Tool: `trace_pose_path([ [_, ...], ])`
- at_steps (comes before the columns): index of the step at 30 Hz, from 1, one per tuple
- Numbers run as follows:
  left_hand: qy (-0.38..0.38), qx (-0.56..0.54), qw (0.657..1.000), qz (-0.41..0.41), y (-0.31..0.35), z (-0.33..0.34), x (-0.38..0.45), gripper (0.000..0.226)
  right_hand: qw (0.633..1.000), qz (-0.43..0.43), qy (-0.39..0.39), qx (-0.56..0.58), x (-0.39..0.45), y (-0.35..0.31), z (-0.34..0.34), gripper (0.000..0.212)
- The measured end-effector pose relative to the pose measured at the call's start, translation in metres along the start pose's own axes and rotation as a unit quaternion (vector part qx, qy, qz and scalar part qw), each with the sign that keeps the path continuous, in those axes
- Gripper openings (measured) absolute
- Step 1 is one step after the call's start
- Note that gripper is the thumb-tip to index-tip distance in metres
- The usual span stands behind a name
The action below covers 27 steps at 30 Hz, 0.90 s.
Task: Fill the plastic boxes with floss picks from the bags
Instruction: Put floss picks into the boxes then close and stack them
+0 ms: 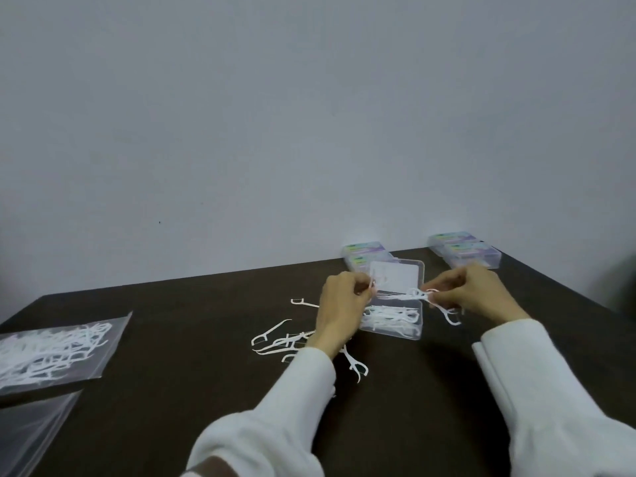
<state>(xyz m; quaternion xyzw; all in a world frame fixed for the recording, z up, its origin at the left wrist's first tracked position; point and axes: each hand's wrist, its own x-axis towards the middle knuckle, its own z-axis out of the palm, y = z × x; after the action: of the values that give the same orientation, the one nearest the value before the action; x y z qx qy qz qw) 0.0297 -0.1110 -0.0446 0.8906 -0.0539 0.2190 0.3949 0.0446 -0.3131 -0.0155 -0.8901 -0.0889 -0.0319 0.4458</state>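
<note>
Pinching white plastic floss picks (420, 295) in both grips, your left hand (341, 304) and right hand (473, 291) hover over the part-filled clear plastic box (392, 321), frame centre; the bag (51, 352) at lower left remains full.

Dark brown bench (172, 356), pushed against a pale wall. Landmark: open clear box (392, 323), lid raised, partly filled with white picks. Directly behind the box, touching or nearly so: two closed boxes (364, 254). Behind and right of the box: two more closed boxes (464, 251). Left of the box: loose picks (275, 340) scattered on the surface; a few more lie just right of it. Far left of the box: bag (51, 352) holding picks, with an empty-looking bag (31, 428) nearer the viewer.
</note>
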Motion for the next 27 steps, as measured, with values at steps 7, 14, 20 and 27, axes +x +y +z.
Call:
trace_pose_path([
  [7, -0.043, 0.104, 0.993, 0.039, 0.007, 0.009, 0.005, 0.024, 0.999, 0.008, -0.045, -0.027, -0.002, -0.003, 0.000, 0.017],
  [14, -0.064, 0.007, 0.998, 0.000, 0.001, 0.011, 0.008, 0.026, 0.998, 0.004, -0.047, -0.028, -0.003, -0.003, -0.001, 0.017],
  [20, -0.053, -0.107, 0.993, -0.027, -0.005, 0.004, 0.012, 0.021, 0.999, -0.003, -0.043, -0.015, -0.003, -0.005, 0.001, 0.014],
  [27, -0.145, -0.179, 0.973, -0.007, -0.009, -0.001, 0.012, 0.021, 0.999, -0.011, -0.039, 0.029, -0.004, -0.009, 0.004, 0.015],
])
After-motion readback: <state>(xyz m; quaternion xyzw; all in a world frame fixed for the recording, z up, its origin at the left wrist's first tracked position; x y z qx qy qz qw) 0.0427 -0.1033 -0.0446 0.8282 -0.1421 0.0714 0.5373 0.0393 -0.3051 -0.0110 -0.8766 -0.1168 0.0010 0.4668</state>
